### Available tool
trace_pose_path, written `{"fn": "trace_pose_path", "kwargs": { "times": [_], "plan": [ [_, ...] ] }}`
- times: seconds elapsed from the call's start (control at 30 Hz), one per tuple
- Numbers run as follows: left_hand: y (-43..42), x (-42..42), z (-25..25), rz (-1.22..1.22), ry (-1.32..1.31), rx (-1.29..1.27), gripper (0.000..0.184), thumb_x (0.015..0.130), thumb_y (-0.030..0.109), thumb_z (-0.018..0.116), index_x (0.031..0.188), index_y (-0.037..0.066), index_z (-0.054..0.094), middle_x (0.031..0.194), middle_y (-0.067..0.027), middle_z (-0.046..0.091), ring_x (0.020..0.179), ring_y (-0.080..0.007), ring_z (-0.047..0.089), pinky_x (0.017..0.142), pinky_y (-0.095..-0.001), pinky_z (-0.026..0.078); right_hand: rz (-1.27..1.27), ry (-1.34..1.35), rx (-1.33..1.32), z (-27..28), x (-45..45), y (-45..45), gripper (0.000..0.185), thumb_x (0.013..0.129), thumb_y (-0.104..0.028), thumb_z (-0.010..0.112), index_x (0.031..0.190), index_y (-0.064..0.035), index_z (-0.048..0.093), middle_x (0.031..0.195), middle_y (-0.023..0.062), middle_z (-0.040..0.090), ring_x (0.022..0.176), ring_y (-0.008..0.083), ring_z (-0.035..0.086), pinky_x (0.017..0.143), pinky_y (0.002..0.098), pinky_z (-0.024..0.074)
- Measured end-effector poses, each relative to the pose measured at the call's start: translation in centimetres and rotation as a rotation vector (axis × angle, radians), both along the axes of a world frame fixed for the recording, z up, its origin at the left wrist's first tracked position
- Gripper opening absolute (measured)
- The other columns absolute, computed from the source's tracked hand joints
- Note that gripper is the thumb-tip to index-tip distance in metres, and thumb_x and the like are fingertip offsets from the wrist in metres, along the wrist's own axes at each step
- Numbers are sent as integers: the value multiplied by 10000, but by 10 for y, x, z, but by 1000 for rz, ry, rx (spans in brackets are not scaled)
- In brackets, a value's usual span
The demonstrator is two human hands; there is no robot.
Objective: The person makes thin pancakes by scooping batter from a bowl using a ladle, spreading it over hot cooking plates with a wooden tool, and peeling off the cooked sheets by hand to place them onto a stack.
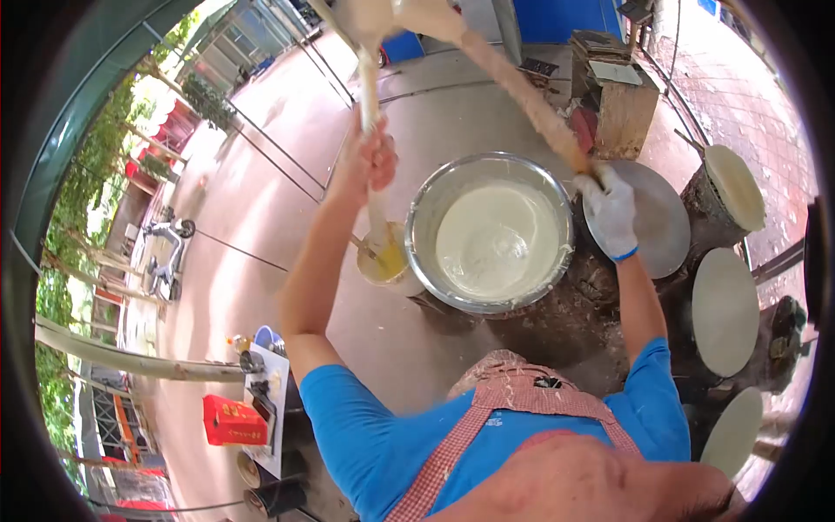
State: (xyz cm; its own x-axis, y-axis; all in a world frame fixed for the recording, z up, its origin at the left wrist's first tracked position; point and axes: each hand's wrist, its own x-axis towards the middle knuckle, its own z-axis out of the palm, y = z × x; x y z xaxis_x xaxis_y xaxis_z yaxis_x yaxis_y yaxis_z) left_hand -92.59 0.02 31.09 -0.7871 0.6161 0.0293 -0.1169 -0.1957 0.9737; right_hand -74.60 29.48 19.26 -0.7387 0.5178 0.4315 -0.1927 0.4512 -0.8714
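My bare left hand (377,158) is wrapped round a pale, batter-smeared stick (369,83) that widens near the top edge. In my right hand (611,213), which wears a white glove, is the end of a long wooden stick (531,104) coated with batter. Both tools come close together at the top, where their far ends are partly cut off; whether they touch I cannot tell. Below and between my hands stands a large metal basin (417,252) of creamy white batter (500,239). A tub (370,271) with yellow liquid and a brush sits left of the basin.
A round grey plate (652,217) lies beside my right hand. Further right are several round pale-topped surfaces, including a disc (726,313). A wooden box (626,109) stands at the back right. At lower left, a red bag (235,420) rests by a white board (277,383).
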Motion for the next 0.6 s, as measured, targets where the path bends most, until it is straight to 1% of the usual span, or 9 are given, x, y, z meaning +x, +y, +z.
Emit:
{"fn": "trace_pose_path", "kwargs": {
  "times": [0.07, 0.1, 0.13, 0.27, 0.33, 0.4, 0.43, 0.5, 0.6],
  "plan": [
    [10, 7, -50, 176, -164, -68, 267, 887, 334, 485, 719, 129, 456, 493, 41, 350, 330, -40, 312, 272, -182, 183, 74, -87, -156, -34, 11, -18, 304, 785, -192, 622, 1014, 7, 594, 822, 75, 645, 741, 166, 588, 683, 280, 452],
    [10, 29, -71, 198, -304, -189, 292, 887, 318, 490, 689, 119, 412, 501, 52, 329, 342, -34, 291, 284, -171, 193, 99, -350, -288, -69, 19, -24, 316, 771, -218, 634, 993, 4, 606, 797, 80, 649, 724, 167, 592, 669, 278, 451],
    [-7, 8, -121, -285, -717, -10, 221, 889, 255, 498, 788, 69, 436, 543, 48, 321, 377, -31, 289, 302, -167, 229, 124, -616, -434, -99, 31, -29, 329, 757, -244, 645, 973, 2, 618, 773, 85, 652, 706, 168, 595, 655, 276, 451],
    [14, 27, -146, -189, -1581, 237, 150, 900, 228, 457, 773, 172, 401, 524, 50, 271, 372, -45, 248, 288, -159, 212, -29, -701, -94, -131, 103, -28, 353, 704, -319, 671, 881, -14, 653, 742, 134, 637, 638, 189, 593, 625, 309, 450],
    [18, 24, -145, -309, -1544, 198, 118, 904, 211, 447, 805, 166, 401, 526, 39, 261, 379, -42, 245, 288, -162, 210, -149, -683, -91, -101, 125, -26, 353, 720, -316, 665, 911, -20, 646, 729, 96, 633, 600, 162, 571, 578, 292, 445],
    [31, 37, -149, -343, -643, -39, 128, 913, 224, 431, 803, 161, 413, 529, 39, 255, 385, -44, 242, 292, -167, 205, -166, -595, -228, -92, 132, -27, 351, 731, -314, 660, 929, -26, 641, 716, 73, 625, 582, 141, 555, 547, 281, 435],
    [49, 59, -138, -261, -579, -81, 222, 918, 239, 417, 708, 169, 418, 522, 38, 248, 386, -51, 241, 284, -181, 190, -154, -497, -346, -90, 136, -25, 349, 741, -313, 654, 947, -31, 636, 704, 50, 616, 564, 120, 539, 515, 269, 424],
    [65, 52, -184, -450, -822, 14, 260, 917, 241, 417, 668, 164, 408, 511, 38, 250, 388, -57, 259, 292, -185, 210, -142, -551, -323, -103, 145, -24, 341, 762, -326, 638, 973, -58, 633, 649, 18, 577, 520, 93, 507, 467, 258, 404],
    [97, 54, -237, -605, -1481, 206, 256, 928, 226, 371, 837, -9, 415, 539, 6, 314, 371, -81, 276, 311, -213, 291, -111, -769, -392, -140, 193, -20, 397, 736, -436, 602, 920, -88, 647, 645, 85, 584, 554, 179, 561, 528, 319, 444]
  ]
}}
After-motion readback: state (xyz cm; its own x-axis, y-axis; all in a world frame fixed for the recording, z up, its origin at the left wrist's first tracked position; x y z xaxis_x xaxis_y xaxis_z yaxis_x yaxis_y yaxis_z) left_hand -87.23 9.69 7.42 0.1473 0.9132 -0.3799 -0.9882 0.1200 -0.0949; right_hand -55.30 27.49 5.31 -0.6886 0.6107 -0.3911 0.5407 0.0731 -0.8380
